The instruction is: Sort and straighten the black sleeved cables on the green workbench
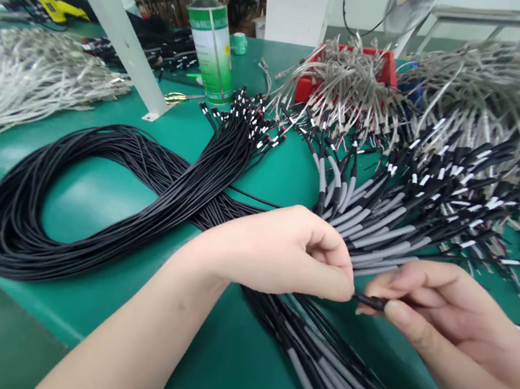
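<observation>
A thin black cable point(369, 300) stretches between my two hands. My left hand point(285, 249) is closed on it, its fingers curled and partly hidden behind the back of the hand. My right hand point(435, 309) pinches the same cable between thumb and fingertips, just to the right. Beneath my hands lies a bundle of black cables with grey sleeves point(333, 375). Another grey-sleeved group point(374, 231) fans out behind them. To the left is a big looped bundle of black cables point(79, 250), its white-banded ends gathered near the middle of the table.
A green and white can point(210, 48) stands behind the looped bundle, with gold-handled scissors point(181, 98) beside a white post point(114, 21). A red bin point(303, 88) holds clear cables. More clear cables point(508, 97) pile up at right and pale ones point(23, 79) at left.
</observation>
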`<action>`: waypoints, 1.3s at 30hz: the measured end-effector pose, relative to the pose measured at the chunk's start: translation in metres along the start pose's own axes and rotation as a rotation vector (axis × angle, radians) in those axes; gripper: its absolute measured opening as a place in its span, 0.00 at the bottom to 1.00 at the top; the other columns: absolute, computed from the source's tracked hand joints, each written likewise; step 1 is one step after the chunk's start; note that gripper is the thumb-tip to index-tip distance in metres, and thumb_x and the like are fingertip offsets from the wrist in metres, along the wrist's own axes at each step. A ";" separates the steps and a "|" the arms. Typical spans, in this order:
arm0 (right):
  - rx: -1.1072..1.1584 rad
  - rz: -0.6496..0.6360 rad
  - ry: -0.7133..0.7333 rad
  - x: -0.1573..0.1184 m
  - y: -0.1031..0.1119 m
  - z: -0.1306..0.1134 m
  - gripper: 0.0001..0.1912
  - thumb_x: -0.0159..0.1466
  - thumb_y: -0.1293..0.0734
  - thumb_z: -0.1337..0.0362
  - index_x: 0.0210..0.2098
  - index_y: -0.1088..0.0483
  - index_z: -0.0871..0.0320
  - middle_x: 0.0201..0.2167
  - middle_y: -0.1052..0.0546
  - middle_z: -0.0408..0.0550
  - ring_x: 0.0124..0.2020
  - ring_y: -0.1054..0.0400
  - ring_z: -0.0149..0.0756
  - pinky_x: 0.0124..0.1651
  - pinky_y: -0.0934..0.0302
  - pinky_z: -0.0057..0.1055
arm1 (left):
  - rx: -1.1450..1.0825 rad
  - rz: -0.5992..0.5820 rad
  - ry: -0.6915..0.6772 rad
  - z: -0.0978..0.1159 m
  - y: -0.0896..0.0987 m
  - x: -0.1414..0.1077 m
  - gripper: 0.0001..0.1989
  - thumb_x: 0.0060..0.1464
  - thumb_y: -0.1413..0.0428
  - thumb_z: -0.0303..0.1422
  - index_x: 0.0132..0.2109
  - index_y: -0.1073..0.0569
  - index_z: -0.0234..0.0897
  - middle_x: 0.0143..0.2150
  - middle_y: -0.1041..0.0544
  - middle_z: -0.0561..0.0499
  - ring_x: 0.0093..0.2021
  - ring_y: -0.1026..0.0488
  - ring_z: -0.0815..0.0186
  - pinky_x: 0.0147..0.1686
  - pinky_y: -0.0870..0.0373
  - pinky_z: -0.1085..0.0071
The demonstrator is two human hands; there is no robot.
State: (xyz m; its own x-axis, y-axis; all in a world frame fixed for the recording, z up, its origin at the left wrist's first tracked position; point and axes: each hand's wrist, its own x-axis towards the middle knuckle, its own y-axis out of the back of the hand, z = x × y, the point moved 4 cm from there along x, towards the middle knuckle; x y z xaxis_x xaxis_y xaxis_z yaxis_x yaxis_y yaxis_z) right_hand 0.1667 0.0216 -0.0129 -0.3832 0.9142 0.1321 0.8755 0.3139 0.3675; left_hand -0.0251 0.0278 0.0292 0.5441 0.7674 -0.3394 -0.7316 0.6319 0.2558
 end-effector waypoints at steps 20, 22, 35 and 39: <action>-0.159 0.114 0.366 -0.011 -0.003 -0.013 0.14 0.59 0.35 0.74 0.36 0.40 0.49 0.36 0.22 0.41 0.44 0.32 0.39 0.50 0.38 0.41 | 0.028 -0.026 -0.060 0.000 0.003 -0.003 0.03 0.48 0.45 0.32 0.31 0.28 0.38 0.29 0.31 0.56 0.29 0.36 0.71 0.28 0.40 0.74; -0.237 0.144 0.369 -0.012 -0.003 -0.014 0.13 0.59 0.34 0.73 0.31 0.40 0.50 0.35 0.21 0.40 0.47 0.34 0.40 0.51 0.40 0.42 | 0.030 -0.031 -0.059 0.001 0.003 -0.003 0.03 0.48 0.45 0.32 0.31 0.29 0.38 0.28 0.31 0.57 0.28 0.37 0.71 0.27 0.40 0.75; -0.514 0.229 0.465 -0.019 -0.005 -0.026 0.16 0.59 0.33 0.71 0.21 0.41 0.49 0.31 0.20 0.40 0.47 0.36 0.45 0.43 0.45 0.45 | 0.055 -0.051 -0.028 0.004 -0.002 -0.004 0.03 0.47 0.45 0.32 0.30 0.30 0.38 0.27 0.30 0.56 0.26 0.36 0.72 0.21 0.42 0.77; -0.500 0.221 0.470 -0.017 -0.004 -0.026 0.16 0.59 0.33 0.72 0.21 0.41 0.51 0.32 0.20 0.41 0.47 0.36 0.43 0.45 0.45 0.43 | 0.043 -0.058 -0.049 0.003 0.000 -0.004 0.04 0.46 0.45 0.33 0.32 0.29 0.38 0.28 0.30 0.56 0.26 0.36 0.71 0.22 0.42 0.76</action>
State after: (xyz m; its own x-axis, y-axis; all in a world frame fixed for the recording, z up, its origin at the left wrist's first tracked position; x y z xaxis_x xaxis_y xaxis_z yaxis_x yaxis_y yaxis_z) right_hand 0.1626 -0.0019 0.0073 -0.3971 0.7002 0.5933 0.7509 -0.1238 0.6487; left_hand -0.0261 0.0249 0.0332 0.6056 0.7328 -0.3103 -0.6802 0.6790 0.2761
